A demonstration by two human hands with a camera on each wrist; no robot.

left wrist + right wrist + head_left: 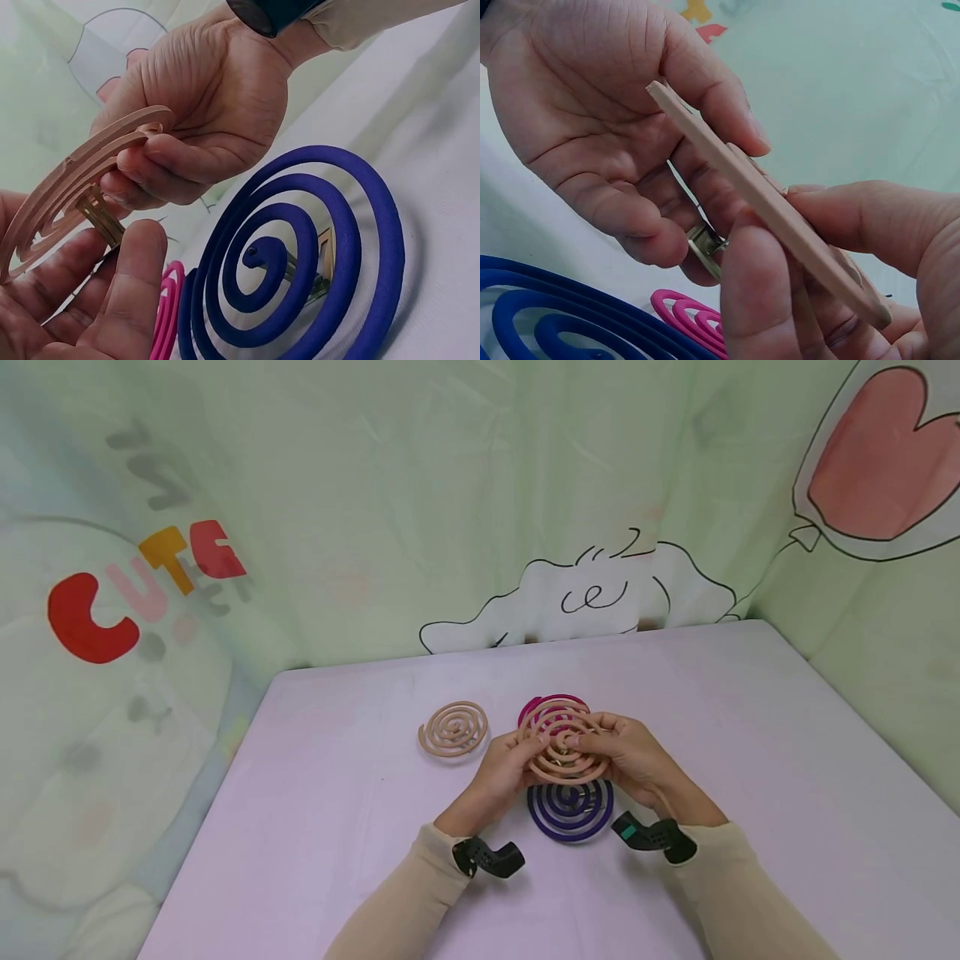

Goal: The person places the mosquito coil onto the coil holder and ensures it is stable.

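Both hands hold a tan mosquito coil (750, 187) above the table, tilted, with thumbs on its upper face near the centre. My left hand (504, 768) pinches it from the left, my right hand (637, 764) from the right. A small brass-coloured metal stand (103, 221) shows under the middle of the coil, between the fingers. Just below the hands, a dark blue coil (268, 255) sits over a metal stand of its own (325, 259). Behind the held coil is a pink coil (555, 699), partly covered by it in the head view.
A second tan coil (453, 727) lies to the left of the hands on the pale lilac tabletop (337, 827). A printed curtain (390, 510) hangs behind the table and along its sides. Dark bands with cameras (487, 857) sit on both wrists.
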